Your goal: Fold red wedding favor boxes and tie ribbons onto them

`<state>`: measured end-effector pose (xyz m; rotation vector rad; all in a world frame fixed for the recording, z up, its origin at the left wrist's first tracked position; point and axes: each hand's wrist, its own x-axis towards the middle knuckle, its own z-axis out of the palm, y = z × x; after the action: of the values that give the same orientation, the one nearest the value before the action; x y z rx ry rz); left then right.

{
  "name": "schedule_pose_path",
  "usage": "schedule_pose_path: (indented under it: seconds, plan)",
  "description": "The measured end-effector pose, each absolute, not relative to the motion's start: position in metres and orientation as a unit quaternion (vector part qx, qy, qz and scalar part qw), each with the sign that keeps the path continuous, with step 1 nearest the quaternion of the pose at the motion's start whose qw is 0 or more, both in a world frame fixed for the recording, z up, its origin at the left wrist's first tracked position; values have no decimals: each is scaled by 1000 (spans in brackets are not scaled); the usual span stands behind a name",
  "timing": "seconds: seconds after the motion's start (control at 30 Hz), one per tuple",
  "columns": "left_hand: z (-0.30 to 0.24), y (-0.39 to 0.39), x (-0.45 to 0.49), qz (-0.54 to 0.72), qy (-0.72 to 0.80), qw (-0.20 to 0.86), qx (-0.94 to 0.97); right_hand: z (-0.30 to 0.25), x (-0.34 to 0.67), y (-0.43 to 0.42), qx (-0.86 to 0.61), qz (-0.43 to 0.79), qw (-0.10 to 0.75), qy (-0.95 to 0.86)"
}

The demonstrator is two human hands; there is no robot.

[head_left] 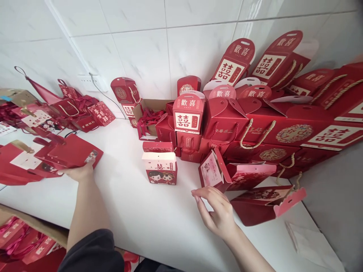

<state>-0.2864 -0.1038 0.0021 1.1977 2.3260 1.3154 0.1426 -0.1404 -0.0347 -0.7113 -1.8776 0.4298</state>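
Note:
My left hand [80,172] reaches out to the left and grips the near edge of a flat, unfolded red gift box [72,153] lying on the white table [136,211]; most of its fingers are hidden under the card. My right hand [217,211] hovers open over the table, fingers spread and slightly curled, holding nothing. It is just below a small tipped-over red gift box with a pink flap [212,172]. An upright folded gift box with a cartoon couple [160,168] stands between my hands.
A big heap of assembled red gift boxes with rope handles [255,128] fills the back right against the tiled wall. Flat red boxes and ribbons [56,113] lie at the left. A cardboard carton with red boxes [22,241] is at the lower left. A white paper [312,243] lies at the right.

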Motion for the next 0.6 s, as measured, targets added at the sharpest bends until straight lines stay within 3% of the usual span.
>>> schedule_pose_path:
  seconds: [0.13, 0.27, 0.4, 0.6]
  plan:
    - [-1, -86, -249, 474, 846, -116, 213, -38, 140, -138, -298, 185, 511, -784]
    - [-8, -25, -244, 456, 772, -229, 378, -43, 137, -137, -303, 186, 504, -787]
    - [-7, 55, -250, 405, 718, -139, 548, -48, 134, -136, -304, 189, 491, -794]
    - [-8, 129, -248, 352, 742, -58, 567, -54, 131, -133, -308, 165, 468, -812]
